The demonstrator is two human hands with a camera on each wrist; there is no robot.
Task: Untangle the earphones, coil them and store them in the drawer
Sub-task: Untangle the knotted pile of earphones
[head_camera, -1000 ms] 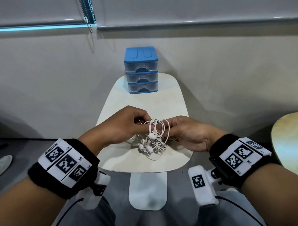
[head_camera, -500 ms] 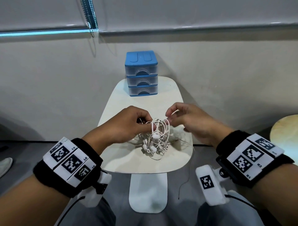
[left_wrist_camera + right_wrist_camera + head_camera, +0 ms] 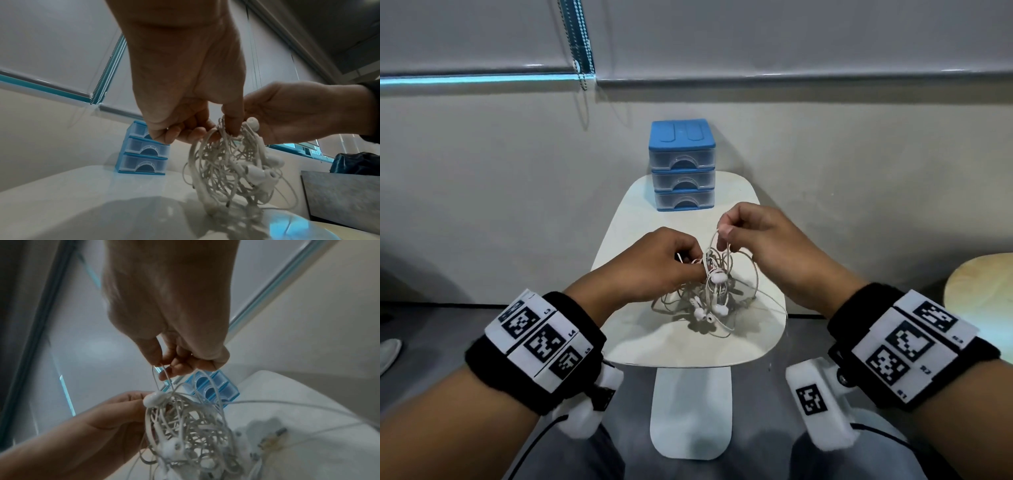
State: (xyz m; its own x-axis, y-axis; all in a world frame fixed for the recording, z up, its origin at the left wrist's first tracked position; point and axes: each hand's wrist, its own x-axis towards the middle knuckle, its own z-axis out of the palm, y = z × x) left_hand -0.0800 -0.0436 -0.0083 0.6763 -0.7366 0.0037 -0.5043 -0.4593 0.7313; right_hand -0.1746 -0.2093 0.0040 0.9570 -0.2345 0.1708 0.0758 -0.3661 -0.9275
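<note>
**Tangled earphones held between both hands**

Left hand (image 3: 654,263) clenched on the tangled white earphones (image 3: 714,291), fingers (image 3: 197,133) curled round the top of the knot. Tangle hanging between the hands, lower loops and earbuds resting on the white bench (image 3: 688,346). Right hand (image 3: 756,240) just above and beside, pinching one cable loop between thumb and fingertips (image 3: 166,376). Beyond both hands, blue three-drawer organizer (image 3: 682,164), all drawers closed.

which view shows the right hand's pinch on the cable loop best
The right wrist view: the right hand pinches a thin loop rising from the earphones, seen close. The head view shows the pinch small; the left wrist view hides it behind the left hand.
</note>
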